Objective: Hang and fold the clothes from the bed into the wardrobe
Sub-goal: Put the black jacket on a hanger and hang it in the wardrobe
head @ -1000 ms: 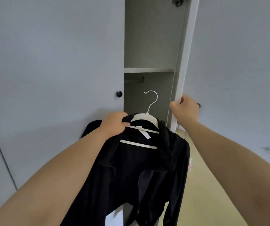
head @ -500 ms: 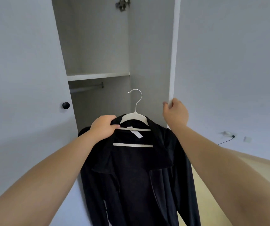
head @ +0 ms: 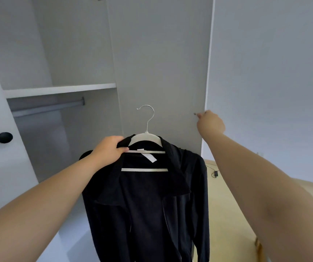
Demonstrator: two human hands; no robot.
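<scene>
Your left hand (head: 110, 151) grips the hanger (head: 145, 138) and the collar together, so the jacket (head: 148, 205) can't slip. The jacket hangs below and right of the rail (head: 46, 108), its long axis vertical and front toward you. The hook opens toward the rail. Your right hand (head: 210, 122) clasps the door (head: 161, 72) edge, farther right, probably holding it wide.
</scene>
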